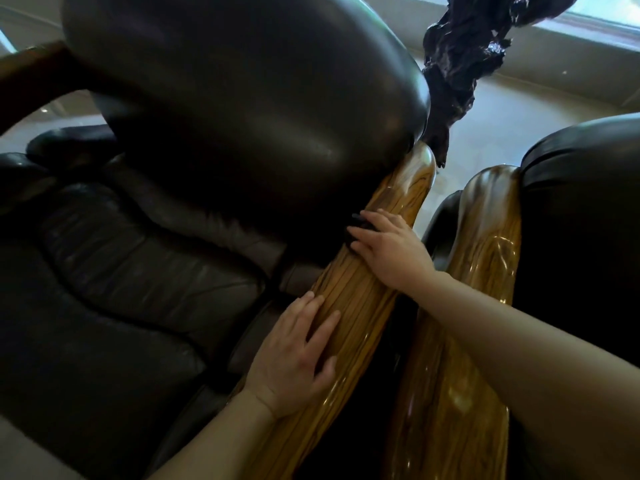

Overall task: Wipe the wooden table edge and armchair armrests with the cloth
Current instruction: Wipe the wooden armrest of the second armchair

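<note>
Cloth [360,225]: dark, mostly hidden under R hand [389,252]; only a small bunch shows past the fingertips, on the inner side of the wooden armrest [360,306], up against the black leather backrest [242,109].

R hand: fingers spread and pressed flat, pinning cloth to the wood — a press, not a fist. Cloth sits directly under/ahead of the fingers, toward the far end.

L hand [298,355]: flat, open, palm down on the same armrest, nearer the camera; holds nothing, looks like bracing.

Armrest long axis: runs from near-bottom of view up and right to a rounded glossy tip by the backrest. R hand is about midway along, L hand below it. So, my read: far stretch to the tip is R hand's reach along the axis; near stretch lies under L hand, which would have to lift.

Second wooden armrest [485,271] parallel, just beside on the right, belonging to the neighbouring chair; nearer R arm. Table edge not in view.
</note>
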The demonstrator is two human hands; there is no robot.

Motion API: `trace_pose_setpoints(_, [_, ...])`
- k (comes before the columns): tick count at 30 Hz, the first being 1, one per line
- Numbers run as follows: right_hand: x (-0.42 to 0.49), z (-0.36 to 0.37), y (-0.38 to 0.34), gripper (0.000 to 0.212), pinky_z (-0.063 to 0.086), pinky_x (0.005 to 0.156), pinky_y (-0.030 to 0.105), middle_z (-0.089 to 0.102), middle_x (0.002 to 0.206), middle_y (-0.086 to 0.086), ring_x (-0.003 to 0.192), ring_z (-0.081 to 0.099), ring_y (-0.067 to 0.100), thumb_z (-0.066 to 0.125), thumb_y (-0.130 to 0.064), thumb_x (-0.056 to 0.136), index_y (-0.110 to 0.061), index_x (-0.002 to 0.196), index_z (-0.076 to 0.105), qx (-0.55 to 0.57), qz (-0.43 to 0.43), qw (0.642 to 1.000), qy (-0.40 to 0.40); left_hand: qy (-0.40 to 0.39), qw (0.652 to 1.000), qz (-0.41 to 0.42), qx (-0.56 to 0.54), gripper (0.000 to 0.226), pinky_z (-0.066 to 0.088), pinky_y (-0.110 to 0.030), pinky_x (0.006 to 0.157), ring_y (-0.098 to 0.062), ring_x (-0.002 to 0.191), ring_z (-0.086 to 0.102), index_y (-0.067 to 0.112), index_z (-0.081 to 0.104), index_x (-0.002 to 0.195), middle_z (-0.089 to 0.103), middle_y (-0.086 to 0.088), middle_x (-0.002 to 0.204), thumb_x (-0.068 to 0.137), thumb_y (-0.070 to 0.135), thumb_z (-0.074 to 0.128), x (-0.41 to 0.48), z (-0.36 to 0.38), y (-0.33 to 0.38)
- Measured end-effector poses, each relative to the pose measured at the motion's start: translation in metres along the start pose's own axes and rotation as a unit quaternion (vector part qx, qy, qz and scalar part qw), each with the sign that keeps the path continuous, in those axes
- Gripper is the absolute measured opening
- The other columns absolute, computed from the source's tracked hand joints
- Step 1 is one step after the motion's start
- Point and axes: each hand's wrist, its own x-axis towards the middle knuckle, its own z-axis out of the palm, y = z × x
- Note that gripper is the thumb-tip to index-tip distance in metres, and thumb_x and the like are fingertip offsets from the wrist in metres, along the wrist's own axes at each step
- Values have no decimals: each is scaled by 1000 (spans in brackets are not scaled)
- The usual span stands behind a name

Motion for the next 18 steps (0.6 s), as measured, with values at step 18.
trace_pose_setpoints(18, [-78,47,-86,42,17,121,53,41,157,0,150,25,26,36,-44,102,-33,136,57,-10,-20,998,65,-86,995,-14,40,69,9,-41,118,-21,151,5,26,31,151,20,-6,162,90,53,49,-99,-15,-14])
